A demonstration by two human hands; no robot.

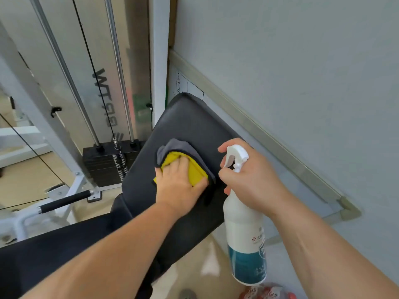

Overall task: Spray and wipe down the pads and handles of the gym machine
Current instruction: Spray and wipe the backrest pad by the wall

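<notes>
A black padded backrest (190,126) of the gym machine slopes up toward the wall, and a black seat pad (64,251) joins it below. My left hand (179,182) presses a folded yellow and grey cloth (190,160) flat against the middle of the backrest. My right hand (250,178) grips the neck of a white spray bottle (246,244) with a teal label, held upright just right of the cloth. Its white trigger head (236,156) points left toward the pad.
A black weight stack (103,162) with chrome guide rods and a cable stands behind the pad to the left. A black-gripped handle (64,200) juts from the white frame at lower left. A grey wall (302,72) with a trim rail runs close on the right.
</notes>
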